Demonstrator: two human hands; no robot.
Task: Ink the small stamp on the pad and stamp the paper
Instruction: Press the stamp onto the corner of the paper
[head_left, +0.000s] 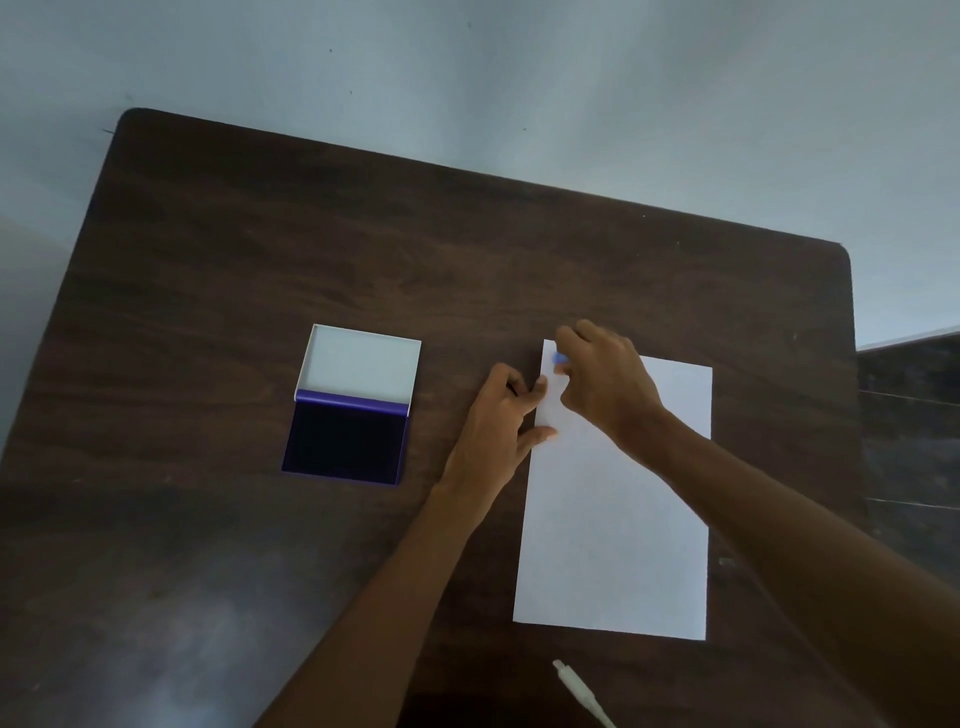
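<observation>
A white sheet of paper (615, 519) lies lengthwise on the dark wooden table (311, 260), right of centre. My right hand (602, 379) is over the paper's far left corner, fingers closed on a small blue stamp (559, 358) that is mostly hidden by the fingers. My left hand (501, 421) rests on the table at the paper's left edge, with thumb and fingertips pressing on the sheet. An ink pad (345, 441) with a dark purple surface lies open to the left, its white lid (363, 364) folded back.
A white pen (582, 693) lies near the table's front edge, below the paper. A pale wall stands behind the table. Dark floor shows past the table's right edge.
</observation>
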